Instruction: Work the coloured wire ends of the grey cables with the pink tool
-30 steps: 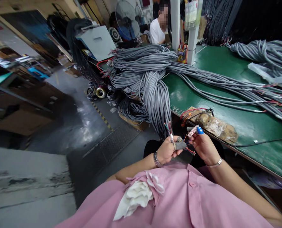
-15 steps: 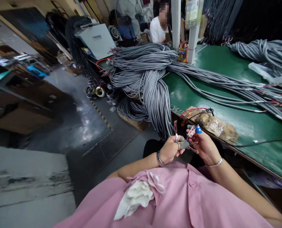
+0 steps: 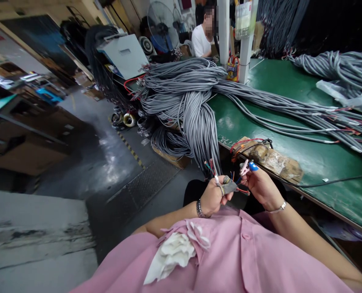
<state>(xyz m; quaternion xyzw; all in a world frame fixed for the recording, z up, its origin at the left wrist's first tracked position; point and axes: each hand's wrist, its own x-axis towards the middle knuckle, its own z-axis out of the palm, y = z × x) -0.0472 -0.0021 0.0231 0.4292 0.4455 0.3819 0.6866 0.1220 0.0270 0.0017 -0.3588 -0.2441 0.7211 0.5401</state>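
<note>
My left hand (image 3: 213, 198), with grey covers on the thumb and a finger, is closed on a cable end (image 3: 216, 178) whose thin red, green and white wires fan out above it. More fine wires (image 3: 243, 190), orange, red and blue, stick out from its fingertips toward the right. Just right of it, my right hand (image 3: 262, 185) pinches a small pale pink clip (image 3: 245, 168). A blue cover (image 3: 253, 166) sits on one of its fingertips. The two hands are slightly apart over my lap.
Grey cable bundles (image 3: 199, 118) drape over the edge of the green table (image 3: 238, 122). A taped wooden block (image 3: 272, 160) with red and black leads lies at the near edge. Beyond, a person in white (image 3: 201, 40) sits beside a post (image 3: 246, 53) and a fan (image 3: 162, 26).
My left hand has moved slightly left, away from my right hand, with the cable end and its wires. My right hand has barely shifted and still holds the clip.
</note>
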